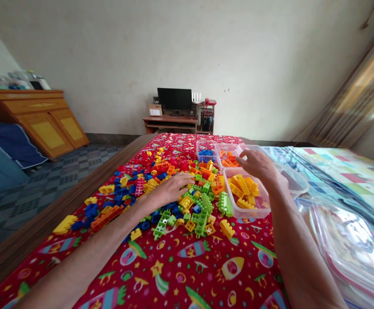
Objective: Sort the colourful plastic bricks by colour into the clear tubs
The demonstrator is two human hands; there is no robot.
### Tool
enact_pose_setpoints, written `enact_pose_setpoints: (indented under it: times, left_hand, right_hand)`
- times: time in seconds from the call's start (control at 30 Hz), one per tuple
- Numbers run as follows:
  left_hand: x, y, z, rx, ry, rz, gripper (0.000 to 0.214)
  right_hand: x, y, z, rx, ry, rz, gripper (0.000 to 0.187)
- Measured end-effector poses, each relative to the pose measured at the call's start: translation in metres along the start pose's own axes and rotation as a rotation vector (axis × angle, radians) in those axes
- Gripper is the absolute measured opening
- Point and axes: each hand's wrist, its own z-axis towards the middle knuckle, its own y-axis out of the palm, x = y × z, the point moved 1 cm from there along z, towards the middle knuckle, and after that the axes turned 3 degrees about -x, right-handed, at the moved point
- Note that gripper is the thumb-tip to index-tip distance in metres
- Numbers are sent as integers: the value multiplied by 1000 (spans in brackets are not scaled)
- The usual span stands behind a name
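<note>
My left hand (174, 188) reaches over a pile of toy building bricks (202, 201), its fingers spread just above green and yellow pieces. Nothing shows in its grasp. At the right, my right hand (260, 164) hovers at the edge of a clear box of orange bricks (230, 159). Its thumb and forefinger look apart, with no brick visible between them. Nearer to me stands a clear box (251, 213) holding yellow bricks (244, 186). Farther back, another clear box holds blue bricks (206, 155). Part of the boxes behind my right hand is hidden.
A red patterned cloth (180, 270) covers the surface under the bricks. Stacked clear lids (351, 240) lie at the right, beside a patterned bedspread (363, 171). Another clear container (298, 180) sits behind my right forearm. A monitor (174, 99) stands on a desk by the wall.
</note>
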Motion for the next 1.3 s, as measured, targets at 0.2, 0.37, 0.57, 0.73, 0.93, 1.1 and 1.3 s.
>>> enact_pose_setpoints:
  times: [0.2, 0.37, 0.57, 0.73, 0.93, 1.1, 1.3]
  left_hand:
    - [3, -4, 1, -30, -17, 25, 14]
    - [-9, -6, -1, -19, -137, 22, 8]
    - [-16, -8, -3, 9, -128, -21, 11]
    - [-18, -1, -4, 16, -43, -96, 34]
    - [-9, -7, -3, -42, -40, -51, 17]
    - [-2, -13, -2, -54, -89, 47, 8]
    - [-16, -18, -2, -13, -206, 42, 7]
  right_hand:
    - [-38, -5, -8, 113, -157, 105, 34]
    - [-81, 17, -23, 11, -385, 151, 30]
    - [-102, 42, -32, -140, -516, 11, 27]
    - [-99, 45, -30, -141, -505, -32, 31]
    - [-95, 46, -30, -149, -464, -50, 29]
    - [-106, 49, -35, -129, -544, 12, 28]
    - [-127, 60, -59, -249, -789, 47, 35]
